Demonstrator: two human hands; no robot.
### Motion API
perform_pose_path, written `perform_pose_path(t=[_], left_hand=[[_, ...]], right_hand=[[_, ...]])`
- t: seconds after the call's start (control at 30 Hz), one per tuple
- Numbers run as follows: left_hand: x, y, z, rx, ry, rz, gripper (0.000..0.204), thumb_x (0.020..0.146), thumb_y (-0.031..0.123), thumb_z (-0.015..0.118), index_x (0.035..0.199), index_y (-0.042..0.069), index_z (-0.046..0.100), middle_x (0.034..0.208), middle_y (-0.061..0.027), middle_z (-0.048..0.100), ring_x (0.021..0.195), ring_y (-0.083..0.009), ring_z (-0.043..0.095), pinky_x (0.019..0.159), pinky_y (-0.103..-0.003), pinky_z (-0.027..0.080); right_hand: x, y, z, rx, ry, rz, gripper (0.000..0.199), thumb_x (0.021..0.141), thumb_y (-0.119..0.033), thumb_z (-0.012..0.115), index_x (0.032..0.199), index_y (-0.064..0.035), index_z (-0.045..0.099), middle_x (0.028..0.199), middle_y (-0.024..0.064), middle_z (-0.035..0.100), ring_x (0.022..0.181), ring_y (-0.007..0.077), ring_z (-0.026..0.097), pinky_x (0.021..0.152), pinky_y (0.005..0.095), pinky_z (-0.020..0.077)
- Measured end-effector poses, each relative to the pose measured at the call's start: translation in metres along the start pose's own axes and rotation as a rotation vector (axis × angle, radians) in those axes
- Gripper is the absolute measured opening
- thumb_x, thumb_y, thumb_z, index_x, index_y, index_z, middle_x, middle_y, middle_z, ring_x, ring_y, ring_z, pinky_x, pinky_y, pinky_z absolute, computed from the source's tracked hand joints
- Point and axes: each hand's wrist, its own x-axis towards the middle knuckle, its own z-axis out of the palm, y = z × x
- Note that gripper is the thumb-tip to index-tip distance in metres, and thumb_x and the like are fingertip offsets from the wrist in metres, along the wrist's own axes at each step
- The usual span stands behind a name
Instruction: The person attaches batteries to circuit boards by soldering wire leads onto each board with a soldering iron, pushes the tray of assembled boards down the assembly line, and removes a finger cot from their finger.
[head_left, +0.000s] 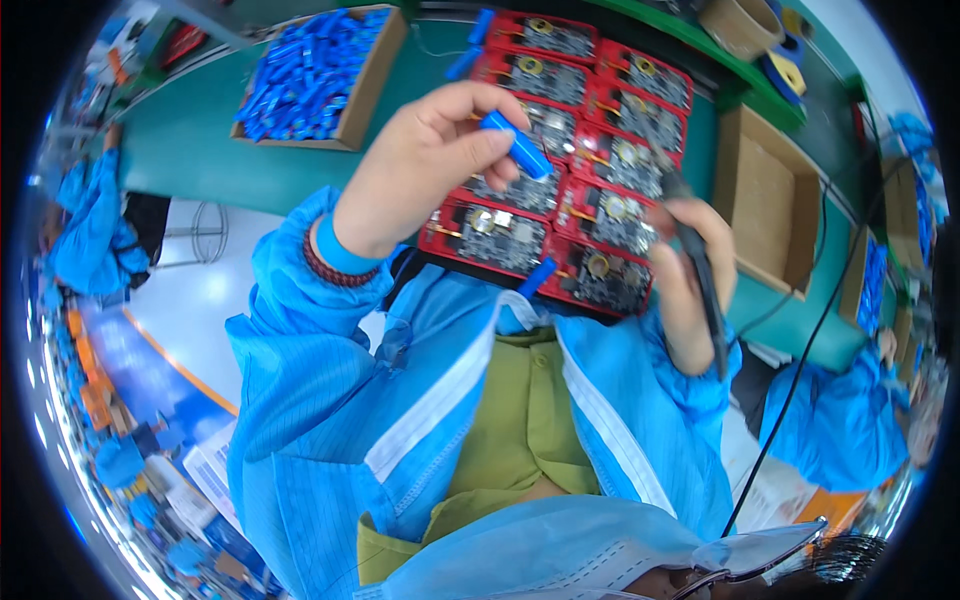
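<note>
My left hand [415, 165] pinches a blue cylindrical battery [518, 146] between thumb and fingers, tilted above the circuit boards. Those boards [505, 238] sit in two columns of red trays [437, 240] on the bench, several with round yellow or silvery parts on them. In my right hand [690, 275] is a black pen-shaped tool [703, 290] that looks like a soldering iron. Motion blurs this hand and the tool's front end, so I cannot tell whether it touches a board. Another blue piece [537, 277] lies at the near edge of the trays.
A cardboard box [368, 85] full of blue batteries [305, 80] stands at the left on the green bench [190, 160]. An open cardboard box [770, 200] is at the right. A black cable [800, 360] hangs along the right side. Other people in blue [835, 425] sit at both sides.
</note>
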Motion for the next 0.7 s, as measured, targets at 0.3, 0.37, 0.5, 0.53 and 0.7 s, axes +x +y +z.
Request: perform_pose_path(t=[0.3,0.37,0.5,0.53,0.7], left_hand=[[0.008,-0.03,0.051,-0.091,-0.239,0.1,0.017,0.088,0.001,0.052,0.105,0.003,0.054,0.105,-0.0072,0.052,0.092,-0.0143,0.056,0.08,-0.027,0.048],[0.01,-0.031,0.052,-0.084,-0.257,0.055,0.017,0.087,0.001,0.053,0.104,0.003,0.054,0.105,-0.0069,0.052,0.092,-0.0137,0.056,0.08,-0.027,0.048],[0.01,-0.035,0.058,-0.087,-0.264,-0.12,0.017,0.087,0.001,0.052,0.103,0.003,0.054,0.105,-0.0059,0.052,0.091,-0.0126,0.056,0.079,-0.027,0.048],[0.01,-0.038,0.059,-0.086,-0.265,-0.121,0.017,0.087,0.001,0.052,0.103,0.003,0.054,0.105,-0.0059,0.052,0.091,-0.0126,0.056,0.079,-0.027,0.048],[0.012,-0.043,0.076,0.414,-0.297,0.305,0.016,0.087,0.008,0.056,0.101,0.0,0.055,0.089,-0.009,0.058,0.088,-0.0227,0.056,0.082,-0.033,0.044]], right_hand=[[0.006,0.018,0.008,0.323,-0.055,0.161,0.04,0.085,0.002,0.06,0.122,-0.0046,0.047,0.102,0.01,0.058,0.091,0.0133,0.057,0.079,0.0262,0.0474],[0.007,0.017,0.006,0.439,-0.024,0.192,0.039,0.085,0.003,0.059,0.121,-0.0044,0.047,0.1,0.0088,0.057,0.092,0.0133,0.056,0.08,0.0262,0.0467],[0.006,0.016,0.003,0.526,-0.061,0.162,0.036,0.086,0.005,0.055,0.119,-0.0042,0.046,0.096,0.0063,0.053,0.09,0.0126,0.054,0.082,0.0259,0.0453],[0.006,0.016,0.003,0.494,-0.086,0.12,0.036,0.086,0.005,0.055,0.119,-0.0043,0.047,0.096,0.0063,0.054,0.089,0.0123,0.054,0.081,0.0256,0.0458],[0.005,0.016,0.008,0.404,-0.037,0.094,0.034,0.085,0.005,0.056,0.117,-0.0046,0.049,0.093,0.0053,0.055,0.087,0.0115,0.055,0.077,0.0245,0.0466]])
